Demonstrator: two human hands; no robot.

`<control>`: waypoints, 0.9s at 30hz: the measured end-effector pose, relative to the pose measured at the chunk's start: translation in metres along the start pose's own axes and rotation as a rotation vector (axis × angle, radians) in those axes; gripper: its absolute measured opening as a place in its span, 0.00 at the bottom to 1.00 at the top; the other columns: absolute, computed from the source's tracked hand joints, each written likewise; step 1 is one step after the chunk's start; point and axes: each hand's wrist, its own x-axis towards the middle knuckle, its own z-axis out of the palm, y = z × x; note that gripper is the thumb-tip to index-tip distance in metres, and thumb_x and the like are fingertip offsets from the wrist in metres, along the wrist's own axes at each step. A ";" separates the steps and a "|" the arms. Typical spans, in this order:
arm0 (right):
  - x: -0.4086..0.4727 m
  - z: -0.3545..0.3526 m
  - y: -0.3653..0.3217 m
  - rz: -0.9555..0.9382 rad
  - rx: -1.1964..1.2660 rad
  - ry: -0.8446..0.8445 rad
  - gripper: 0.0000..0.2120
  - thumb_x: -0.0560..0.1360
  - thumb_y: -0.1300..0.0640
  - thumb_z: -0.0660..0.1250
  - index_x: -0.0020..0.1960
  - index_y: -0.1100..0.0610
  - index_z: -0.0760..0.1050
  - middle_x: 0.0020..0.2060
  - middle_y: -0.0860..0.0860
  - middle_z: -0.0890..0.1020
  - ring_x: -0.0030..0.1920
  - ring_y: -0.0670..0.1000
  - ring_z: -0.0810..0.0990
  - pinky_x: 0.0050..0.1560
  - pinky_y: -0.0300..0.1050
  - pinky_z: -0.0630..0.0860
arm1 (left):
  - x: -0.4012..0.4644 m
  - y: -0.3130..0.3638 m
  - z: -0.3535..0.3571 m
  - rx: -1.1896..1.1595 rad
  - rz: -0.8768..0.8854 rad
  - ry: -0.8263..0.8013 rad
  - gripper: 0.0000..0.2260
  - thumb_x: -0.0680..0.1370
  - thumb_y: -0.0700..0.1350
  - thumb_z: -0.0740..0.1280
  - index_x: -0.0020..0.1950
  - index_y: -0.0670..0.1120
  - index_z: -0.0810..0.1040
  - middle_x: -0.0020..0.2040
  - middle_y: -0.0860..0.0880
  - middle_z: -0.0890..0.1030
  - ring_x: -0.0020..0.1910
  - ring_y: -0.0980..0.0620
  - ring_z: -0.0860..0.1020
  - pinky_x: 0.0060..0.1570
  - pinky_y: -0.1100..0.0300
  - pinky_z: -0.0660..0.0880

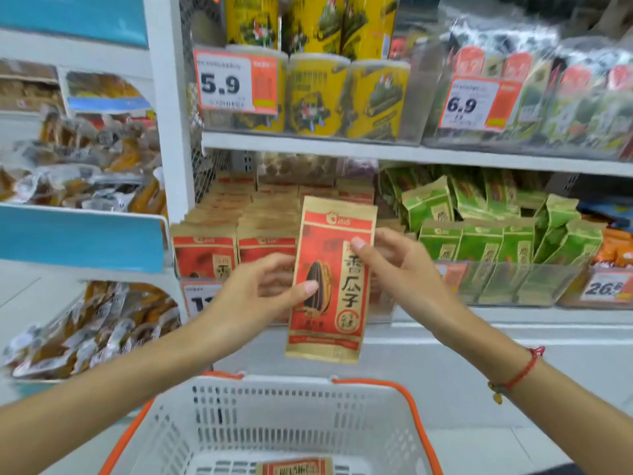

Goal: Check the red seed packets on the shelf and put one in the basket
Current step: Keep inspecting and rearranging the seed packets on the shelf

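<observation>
Shelves of red packets behind, we pinch one red seed packet between left hand and right hand above our basket.

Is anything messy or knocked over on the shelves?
Yes, a little. On the lower shelf, several green packets lean sideways instead of standing straight like the red seed packets beside them. The packet held by both hands looks flat and undamaged.
</observation>
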 end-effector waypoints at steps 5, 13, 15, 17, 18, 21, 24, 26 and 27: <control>-0.007 0.011 0.032 0.158 -0.175 -0.206 0.11 0.80 0.50 0.61 0.57 0.52 0.78 0.40 0.49 0.86 0.38 0.46 0.83 0.40 0.43 0.80 | -0.022 -0.036 0.002 -0.076 -0.205 -0.048 0.12 0.72 0.54 0.68 0.55 0.60 0.76 0.44 0.70 0.81 0.45 0.71 0.79 0.42 0.71 0.76; -0.016 0.025 0.054 0.300 -0.095 -0.286 0.12 0.78 0.53 0.64 0.59 0.55 0.77 0.45 0.52 0.86 0.41 0.46 0.85 0.44 0.42 0.81 | -0.034 -0.055 0.006 -0.147 -0.358 -0.029 0.13 0.75 0.51 0.69 0.58 0.58 0.76 0.47 0.60 0.85 0.46 0.64 0.82 0.37 0.71 0.77; -0.017 0.027 0.058 0.333 -0.057 -0.302 0.11 0.77 0.55 0.66 0.59 0.53 0.76 0.46 0.51 0.86 0.44 0.47 0.85 0.45 0.41 0.81 | -0.035 -0.057 0.006 -0.175 -0.386 -0.018 0.13 0.75 0.50 0.69 0.59 0.56 0.76 0.46 0.58 0.85 0.46 0.62 0.83 0.37 0.69 0.78; -0.018 0.029 0.061 0.372 -0.035 -0.318 0.14 0.75 0.58 0.69 0.60 0.51 0.73 0.48 0.48 0.85 0.46 0.46 0.85 0.45 0.40 0.81 | -0.035 -0.058 0.007 -0.210 -0.420 -0.011 0.14 0.75 0.49 0.69 0.60 0.53 0.77 0.46 0.55 0.86 0.46 0.59 0.84 0.37 0.68 0.79; -0.020 0.029 0.063 0.390 -0.037 -0.342 0.19 0.73 0.59 0.71 0.62 0.50 0.71 0.50 0.47 0.85 0.48 0.47 0.84 0.48 0.41 0.81 | -0.035 -0.058 0.007 -0.216 -0.429 -0.011 0.14 0.75 0.49 0.70 0.60 0.52 0.77 0.46 0.54 0.86 0.46 0.58 0.84 0.38 0.67 0.79; -0.028 0.031 0.068 0.361 -0.179 -0.481 0.39 0.68 0.62 0.77 0.68 0.43 0.59 0.56 0.46 0.79 0.56 0.48 0.80 0.54 0.48 0.80 | -0.037 -0.059 0.007 -0.214 -0.449 -0.020 0.15 0.75 0.48 0.69 0.62 0.50 0.77 0.48 0.51 0.86 0.48 0.57 0.84 0.40 0.64 0.80; -0.032 0.036 0.073 0.312 -0.241 -0.469 0.44 0.65 0.63 0.78 0.69 0.43 0.54 0.57 0.47 0.76 0.58 0.49 0.77 0.54 0.51 0.80 | -0.039 -0.062 0.007 -0.214 -0.456 -0.040 0.14 0.76 0.47 0.68 0.61 0.50 0.77 0.48 0.50 0.86 0.48 0.56 0.84 0.45 0.62 0.81; -0.032 0.036 0.074 0.299 -0.245 -0.417 0.43 0.64 0.62 0.79 0.68 0.43 0.58 0.57 0.46 0.77 0.56 0.49 0.78 0.54 0.51 0.79 | -0.039 -0.061 0.007 -0.216 -0.458 -0.043 0.15 0.76 0.48 0.69 0.61 0.51 0.77 0.49 0.50 0.86 0.49 0.55 0.84 0.46 0.61 0.81; -0.032 0.035 0.074 0.294 -0.258 -0.401 0.41 0.64 0.61 0.80 0.67 0.43 0.60 0.56 0.46 0.77 0.54 0.49 0.78 0.54 0.51 0.79 | -0.038 -0.060 0.007 -0.221 -0.461 -0.038 0.15 0.75 0.48 0.70 0.61 0.51 0.77 0.50 0.50 0.86 0.50 0.55 0.84 0.46 0.60 0.82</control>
